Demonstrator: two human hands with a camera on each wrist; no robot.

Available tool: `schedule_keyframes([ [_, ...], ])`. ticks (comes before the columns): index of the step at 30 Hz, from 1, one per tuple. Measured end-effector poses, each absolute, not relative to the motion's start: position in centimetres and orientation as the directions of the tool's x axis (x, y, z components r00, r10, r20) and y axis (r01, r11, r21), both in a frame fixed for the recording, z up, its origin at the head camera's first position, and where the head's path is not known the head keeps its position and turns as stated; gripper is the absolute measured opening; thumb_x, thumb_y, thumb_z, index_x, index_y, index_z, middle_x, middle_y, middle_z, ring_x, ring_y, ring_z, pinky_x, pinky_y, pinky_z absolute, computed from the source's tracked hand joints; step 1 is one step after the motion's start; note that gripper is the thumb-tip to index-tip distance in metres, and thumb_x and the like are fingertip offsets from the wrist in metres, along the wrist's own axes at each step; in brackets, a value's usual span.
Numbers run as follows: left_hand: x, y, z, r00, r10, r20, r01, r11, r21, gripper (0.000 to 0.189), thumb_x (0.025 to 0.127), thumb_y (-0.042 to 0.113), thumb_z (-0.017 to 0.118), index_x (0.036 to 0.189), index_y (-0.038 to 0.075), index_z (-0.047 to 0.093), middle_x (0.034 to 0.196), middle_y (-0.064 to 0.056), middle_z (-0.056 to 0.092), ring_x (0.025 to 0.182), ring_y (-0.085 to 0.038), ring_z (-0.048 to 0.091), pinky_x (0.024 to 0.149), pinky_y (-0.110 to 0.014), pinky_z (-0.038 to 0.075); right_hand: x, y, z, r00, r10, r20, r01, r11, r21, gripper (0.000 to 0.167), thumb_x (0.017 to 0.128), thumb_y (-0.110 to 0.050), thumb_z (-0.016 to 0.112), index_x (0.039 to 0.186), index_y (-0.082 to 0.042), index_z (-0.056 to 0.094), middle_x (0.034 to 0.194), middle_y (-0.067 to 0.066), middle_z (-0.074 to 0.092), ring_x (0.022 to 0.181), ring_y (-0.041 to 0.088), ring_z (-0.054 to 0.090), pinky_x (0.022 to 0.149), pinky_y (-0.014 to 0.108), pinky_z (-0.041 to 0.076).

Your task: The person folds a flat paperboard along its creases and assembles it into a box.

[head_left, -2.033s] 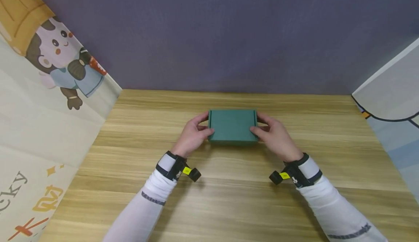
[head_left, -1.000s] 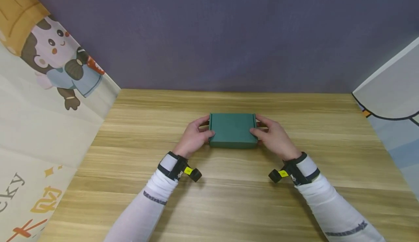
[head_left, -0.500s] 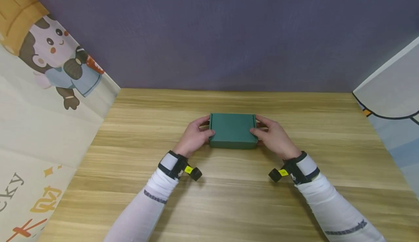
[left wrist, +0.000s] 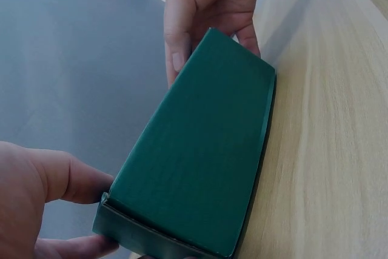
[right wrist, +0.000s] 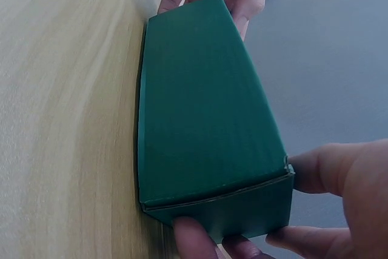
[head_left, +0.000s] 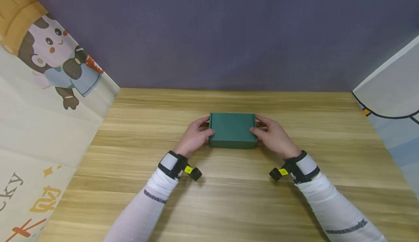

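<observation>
A closed green cardboard box point(head_left: 233, 127) sits at the middle of the wooden table, its lid face up and its front side toward me. My left hand point(head_left: 194, 137) grips the left end, thumb on the top edge and fingers against the side. The right end is held the same way by my right hand point(head_left: 277, 139). In the left wrist view the long front face of the box point(left wrist: 194, 144) fills the middle, its lower edge right at the tabletop. From the right wrist, the box point(right wrist: 206, 107) shows its end panel with several fingertips pressed against it.
The wooden tabletop point(head_left: 229, 205) spreads around the box. Behind it rises a dark purple-grey backdrop point(head_left: 229, 35). A printed cartoon sheet point(head_left: 59, 125) borders the left side, and another printed sheet point(head_left: 392, 89) the right. Each wrist wears a strapped camera point(head_left: 195, 174).
Since two seconds ago the box has come slightly down and toward me, showing more of its front side, with both hands still gripping it. Over the last second it has barely moved.
</observation>
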State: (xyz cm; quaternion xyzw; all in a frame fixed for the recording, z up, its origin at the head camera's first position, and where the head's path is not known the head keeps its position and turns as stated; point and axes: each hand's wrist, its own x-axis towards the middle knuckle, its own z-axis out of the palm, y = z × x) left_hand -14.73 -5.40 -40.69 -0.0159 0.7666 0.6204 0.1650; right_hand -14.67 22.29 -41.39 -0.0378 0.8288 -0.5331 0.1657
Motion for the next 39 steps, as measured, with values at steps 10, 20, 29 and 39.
schedule_keyframes([
  [10, -14.7, -5.5, -40.7, -0.941, 0.188, -0.281, -0.231, 0.247, 0.941, 0.064, 0.09, 0.013, 0.063, 0.148, 0.012, 0.036, 0.139, -0.012, 0.047, 0.116, -0.025, 0.056, 0.076, -0.031, 0.056, -14.7, 22.4, -41.5, -0.937, -0.247, -0.247, 0.127, 0.417, -0.9, 0.071, 0.096, -0.032, 0.059, 0.154, -0.015, 0.022, 0.145, 0.02, 0.041, 0.119, 0.033, 0.054, 0.076, 0.038, 0.058],
  [20, -14.5, -5.7, -40.4, -0.95, 0.163, -0.266, -0.222, 0.243, 0.944, 0.062, 0.09, 0.014, 0.064, 0.146, 0.009, 0.038, 0.139, -0.013, 0.047, 0.116, -0.027, 0.056, 0.081, -0.039, 0.057, -14.7, 22.6, -41.5, -0.939, -0.243, -0.245, 0.134, 0.398, -0.907, 0.073, 0.095, -0.035, 0.06, 0.154, -0.014, 0.021, 0.146, 0.019, 0.039, 0.123, 0.034, 0.051, 0.077, 0.039, 0.058],
  [29, -14.1, -6.9, -38.5, -0.982, 0.122, -0.146, -0.09, 0.379, 0.921, 0.054, 0.091, 0.023, 0.064, 0.141, 0.014, 0.045, 0.138, -0.009, 0.049, 0.109, -0.024, 0.059, 0.082, -0.046, 0.055, -14.5, 23.2, -40.2, -0.96, -0.223, -0.167, 0.054, 0.437, -0.898, 0.065, 0.095, -0.039, 0.059, 0.147, -0.008, 0.034, 0.138, 0.018, 0.046, 0.113, 0.035, 0.059, 0.078, 0.043, 0.058],
  [39, -13.9, -8.1, -36.2, -0.988, 0.124, 0.095, 0.156, 0.737, 0.658, 0.052, 0.091, 0.038, 0.062, 0.138, 0.016, 0.051, 0.138, -0.007, 0.052, 0.122, -0.028, 0.05, 0.096, -0.045, 0.047, -13.9, 23.6, -38.3, -0.979, -0.184, 0.087, -0.192, 0.69, -0.698, 0.037, 0.096, -0.037, 0.057, 0.121, -0.01, 0.061, 0.109, 0.007, 0.067, 0.099, 0.024, 0.064, 0.078, 0.041, 0.054],
])
